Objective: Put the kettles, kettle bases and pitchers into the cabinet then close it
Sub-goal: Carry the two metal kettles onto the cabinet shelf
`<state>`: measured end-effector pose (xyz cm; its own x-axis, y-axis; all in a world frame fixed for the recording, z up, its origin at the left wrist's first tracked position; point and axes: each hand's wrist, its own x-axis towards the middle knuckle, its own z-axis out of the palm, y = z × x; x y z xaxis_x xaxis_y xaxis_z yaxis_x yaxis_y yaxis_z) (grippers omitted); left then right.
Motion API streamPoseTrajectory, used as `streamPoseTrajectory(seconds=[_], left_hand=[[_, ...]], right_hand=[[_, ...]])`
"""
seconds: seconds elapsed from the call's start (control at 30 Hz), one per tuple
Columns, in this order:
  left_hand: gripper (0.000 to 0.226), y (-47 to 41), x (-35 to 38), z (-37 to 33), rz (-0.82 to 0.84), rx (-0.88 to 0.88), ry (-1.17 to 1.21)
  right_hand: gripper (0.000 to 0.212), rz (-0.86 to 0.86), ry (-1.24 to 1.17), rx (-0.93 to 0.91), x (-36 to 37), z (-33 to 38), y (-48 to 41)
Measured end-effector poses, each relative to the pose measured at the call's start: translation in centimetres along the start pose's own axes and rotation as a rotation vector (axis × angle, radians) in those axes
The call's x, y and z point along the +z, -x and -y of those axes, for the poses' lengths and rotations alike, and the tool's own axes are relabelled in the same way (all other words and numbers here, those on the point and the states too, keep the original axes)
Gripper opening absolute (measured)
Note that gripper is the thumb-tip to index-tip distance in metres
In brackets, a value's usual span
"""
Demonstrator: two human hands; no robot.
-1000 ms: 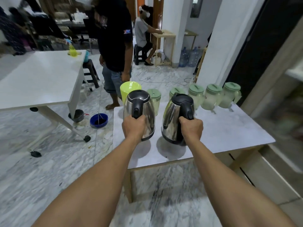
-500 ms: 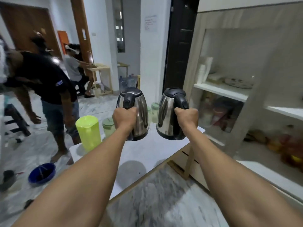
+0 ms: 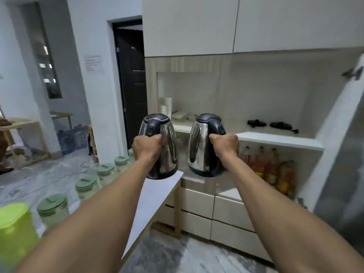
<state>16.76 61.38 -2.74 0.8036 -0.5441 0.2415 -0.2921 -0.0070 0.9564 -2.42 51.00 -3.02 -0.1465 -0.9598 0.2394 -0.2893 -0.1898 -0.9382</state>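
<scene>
My left hand (image 3: 146,147) grips the black handle of a steel kettle (image 3: 166,146), held in the air above the white table's (image 3: 155,196) right end. My right hand (image 3: 226,144) grips the handle of a second steel kettle (image 3: 199,148), lifted in front of the open cabinet (image 3: 275,140). Two black kettle bases (image 3: 257,123) (image 3: 281,125) lie on the cabinet's white shelf at the right. A row of clear pitchers with green lids (image 3: 87,185) (image 3: 52,205) stands along the table at the left, with a lime-green pitcher (image 3: 13,225) at the near end.
The cabinet door (image 3: 338,134) stands open at the right edge. Bottles (image 3: 266,164) fill the compartment under the shelf, and drawers (image 3: 197,200) sit below. White containers (image 3: 165,107) stand at the shelf's left. A dark doorway (image 3: 132,75) and water jugs (image 3: 67,136) lie beyond.
I have turned right from the table toward the cabinet, carrying both kettles up and forward. The cabinet shelf with the two bases has come into view; the people have left it.
</scene>
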Motion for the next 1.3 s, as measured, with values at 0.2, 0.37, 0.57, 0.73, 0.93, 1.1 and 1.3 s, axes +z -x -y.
streamPoseTrajectory(seconds=[0.2, 0.37, 0.57, 0.73, 0.93, 1.1, 1.3], left_hand=[[0.016, 1.6, 8.0, -4.3, 0.163, 0.059, 0.088], [0.019, 3.1, 15.3, -7.6, 0.254, 0.095, 0.108], [0.021, 4.9, 24.0, -10.9, 0.341, 0.085, 0.171], [0.022, 5.4, 30.2, -12.8, 0.364, 0.062, 0.193], [0.018, 4.5, 37.6, -14.3, 0.401, 0.052, 0.194], [0.017, 2.3, 43.6, -14.8, 0.422, 0.038, 0.202], [0.015, -1.6, 50.9, -14.8, 0.443, 0.057, 0.206]], right_hand=[[0.038, -0.127, -0.002, 0.044, -7.8, -0.6, -4.9], [0.028, -0.195, 0.025, 0.05, -13.8, -1.9, -9.4], [0.03, -0.26, 0.029, 0.063, -20.2, -3.7, -15.4], [0.027, -0.304, 0.031, 0.052, -23.8, -5.0, -19.9], [0.028, -0.32, 0.017, 0.081, -26.0, -7.2, -25.8], [0.028, -0.327, 0.023, 0.087, -26.1, -9.0, -31.3], [0.02, -0.36, 0.006, 0.077, -25.2, -10.5, -38.4]])
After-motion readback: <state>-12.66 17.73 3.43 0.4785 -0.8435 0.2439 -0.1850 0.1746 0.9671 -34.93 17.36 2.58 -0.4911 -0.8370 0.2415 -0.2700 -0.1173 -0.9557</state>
